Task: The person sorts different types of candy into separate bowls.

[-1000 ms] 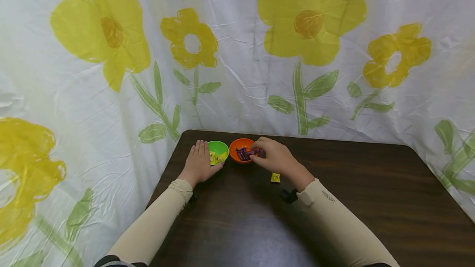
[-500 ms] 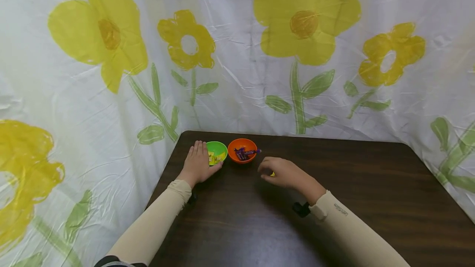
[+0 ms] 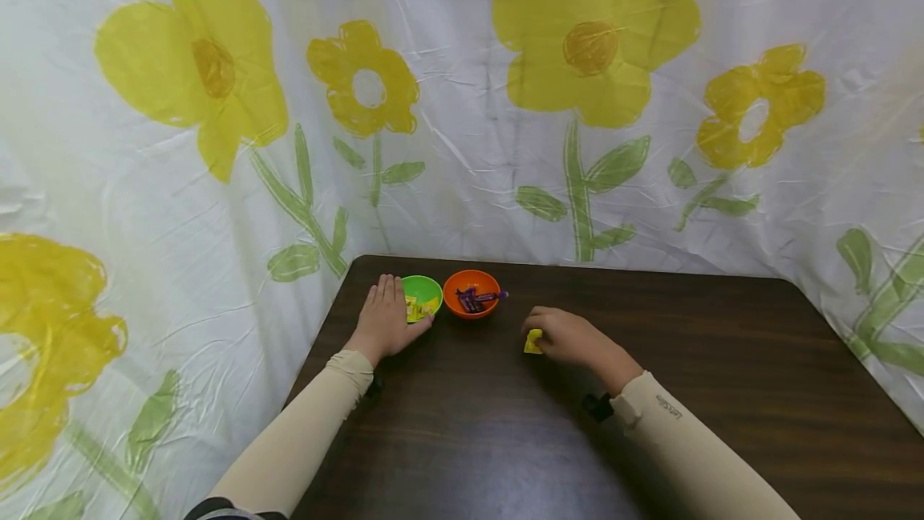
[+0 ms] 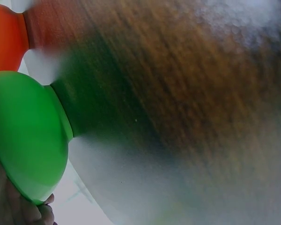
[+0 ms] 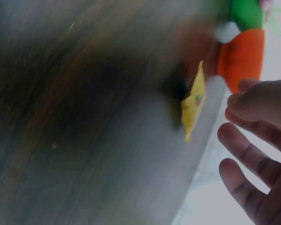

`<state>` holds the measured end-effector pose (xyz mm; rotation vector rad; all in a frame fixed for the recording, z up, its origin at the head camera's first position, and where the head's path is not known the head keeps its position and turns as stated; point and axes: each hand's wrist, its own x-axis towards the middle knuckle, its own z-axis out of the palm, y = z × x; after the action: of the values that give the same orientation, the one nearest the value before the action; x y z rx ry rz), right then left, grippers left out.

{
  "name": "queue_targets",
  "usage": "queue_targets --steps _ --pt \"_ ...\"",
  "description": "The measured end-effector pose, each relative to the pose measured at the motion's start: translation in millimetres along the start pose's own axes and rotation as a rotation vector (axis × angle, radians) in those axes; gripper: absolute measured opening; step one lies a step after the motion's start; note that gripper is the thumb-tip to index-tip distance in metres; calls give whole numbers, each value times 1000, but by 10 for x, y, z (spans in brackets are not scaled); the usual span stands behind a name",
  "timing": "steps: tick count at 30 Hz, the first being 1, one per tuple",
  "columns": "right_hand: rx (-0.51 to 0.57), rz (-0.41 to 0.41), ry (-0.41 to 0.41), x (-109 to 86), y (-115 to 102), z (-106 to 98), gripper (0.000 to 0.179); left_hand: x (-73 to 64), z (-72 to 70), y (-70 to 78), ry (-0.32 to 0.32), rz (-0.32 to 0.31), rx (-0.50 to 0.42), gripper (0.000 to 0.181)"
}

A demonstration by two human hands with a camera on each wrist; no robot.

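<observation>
My left hand lies with straight fingers along the left side of a green bowl, thumb near its front rim. Inside that bowl are yellow wrapped candies. An orange bowl stands beside it and holds purple wrapped candies, one poking over the right rim. Farther right, a single yellow wrapped candy lies on the table. Over it hovers my right hand, fingers loosely bent; in the right wrist view its thumb and fingertips are apart from the candy.
Both bowls stand near the back left corner of the dark wooden table. A white curtain with yellow flowers hangs behind and along the sides. Dark devices sit under the wrists.
My right hand has let go of a purple candy at the orange bowl and drawn back rightward to the yellow candy. The left hand has stayed at the green bowl.
</observation>
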<state>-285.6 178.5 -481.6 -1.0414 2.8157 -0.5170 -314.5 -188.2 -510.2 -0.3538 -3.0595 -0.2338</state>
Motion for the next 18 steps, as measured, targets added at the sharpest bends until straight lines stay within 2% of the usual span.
queue_targets --steps 11,18 --pt "-74 8 -5 25 96 59 38 -16 -45 20 -14 -8 4 109" --pt "-116 47 -14 51 92 101 35 -14 -46 20 -23 -7 2 109"
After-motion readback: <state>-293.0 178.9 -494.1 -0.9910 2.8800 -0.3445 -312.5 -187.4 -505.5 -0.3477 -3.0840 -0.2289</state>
